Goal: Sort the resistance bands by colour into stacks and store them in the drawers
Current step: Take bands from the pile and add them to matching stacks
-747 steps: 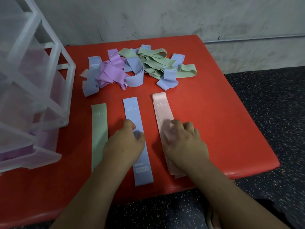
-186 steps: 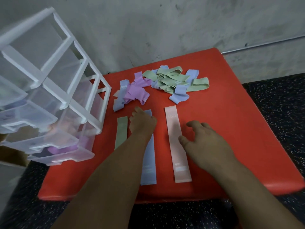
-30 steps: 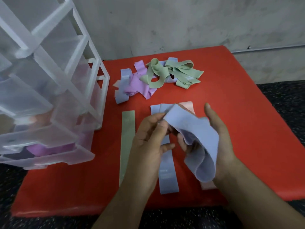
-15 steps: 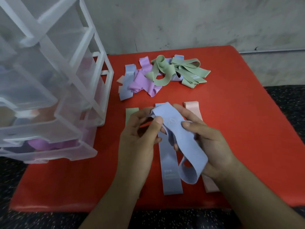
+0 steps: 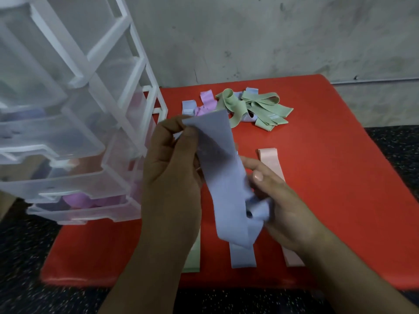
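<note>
Fingers (image 5: 190, 138) of the left hand (image 5: 172, 177) pinch the top end of a blue band (image 5: 221, 175) and hold it up above the table. The right hand (image 5: 285, 205) grips the band's lower end, which bunches into a fold against the palm, while its forefinger and thumb reach out along the band's edge. So the band hangs slanting between the two hands — high at the left fingers, low at the right.

Under it all spreads the red table (image 5: 340, 189). On its left side stands a clear plastic drawer unit (image 5: 74, 123) with a white frame. At the back of the table lies a loose heap of bands (image 5: 256, 108), mostly green with bits of blue and purple. Nearer, three bands lie flat side by side. A green band (image 5: 194, 257) is largely hidden by the left forearm, a second blue band (image 5: 242, 257) lies directly below the held one, and a pink band (image 5: 271, 163) is partly covered by the right hand. Something purple (image 5: 77, 198) shows in the bottom drawer.
</note>
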